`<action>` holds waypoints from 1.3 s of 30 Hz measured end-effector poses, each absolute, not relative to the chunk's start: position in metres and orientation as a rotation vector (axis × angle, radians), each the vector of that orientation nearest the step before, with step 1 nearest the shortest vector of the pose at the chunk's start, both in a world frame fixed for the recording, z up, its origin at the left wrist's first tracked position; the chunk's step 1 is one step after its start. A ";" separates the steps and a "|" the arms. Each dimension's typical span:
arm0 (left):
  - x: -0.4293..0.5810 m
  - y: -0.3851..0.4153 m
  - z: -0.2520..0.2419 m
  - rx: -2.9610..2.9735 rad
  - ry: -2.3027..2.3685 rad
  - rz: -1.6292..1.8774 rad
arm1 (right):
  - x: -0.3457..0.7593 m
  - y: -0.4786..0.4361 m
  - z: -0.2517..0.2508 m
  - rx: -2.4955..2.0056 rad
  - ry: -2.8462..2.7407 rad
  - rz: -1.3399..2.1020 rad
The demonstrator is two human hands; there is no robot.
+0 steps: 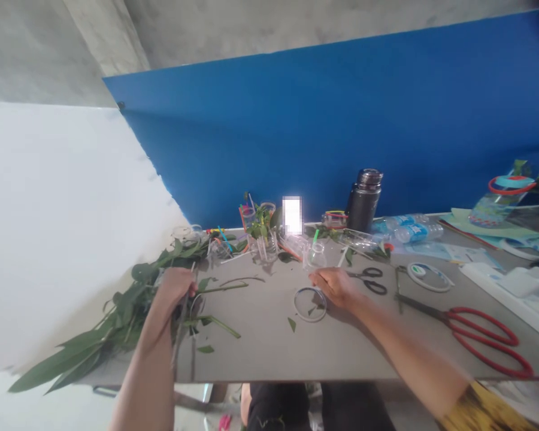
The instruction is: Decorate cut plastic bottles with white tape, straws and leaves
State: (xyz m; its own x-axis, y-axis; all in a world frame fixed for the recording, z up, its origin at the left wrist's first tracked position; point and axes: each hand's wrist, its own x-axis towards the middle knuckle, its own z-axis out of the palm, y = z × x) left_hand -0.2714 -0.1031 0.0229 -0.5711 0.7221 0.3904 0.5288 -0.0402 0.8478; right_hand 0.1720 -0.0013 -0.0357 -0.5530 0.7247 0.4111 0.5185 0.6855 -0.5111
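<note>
My left hand (pixel 178 284) is closed around a thin grey-brown stem (pixel 178 341) that hangs down past the table's front edge. Leafy green branches (pixel 126 305) lie beside and behind that hand. My right hand (pixel 335 285) rests low over the table with its fingers pressed together; what they hold, if anything, is hidden. Just behind its fingertips stands a small clear flask (pixel 317 256) with a green straw. A clear ring (pixel 296 305) lies in front of the right hand, with leaf scraps near it. Black-handled scissors (pixel 374 280) lie right of that hand.
Red-handled shears (pixel 485 335), a coiled white cable (pixel 444 284) and a white power strip (pixel 498 293) lie at the right. Behind are a dark thermos (pixel 363 203), water bottles (pixel 417 232) and clear cups with leaves (pixel 267 248). Cut stems (pixel 224 326) lie near the left hand.
</note>
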 end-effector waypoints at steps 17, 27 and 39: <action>-0.047 -0.096 0.041 0.923 1.088 1.966 | 0.112 -0.078 0.009 -0.650 -2.393 1.407; -0.060 -0.077 0.118 1.515 1.360 2.408 | 0.100 -0.069 0.011 -1.028 -2.702 0.824; -0.012 -0.038 0.025 1.150 1.063 1.327 | 0.187 -0.005 0.040 -0.967 -1.724 0.958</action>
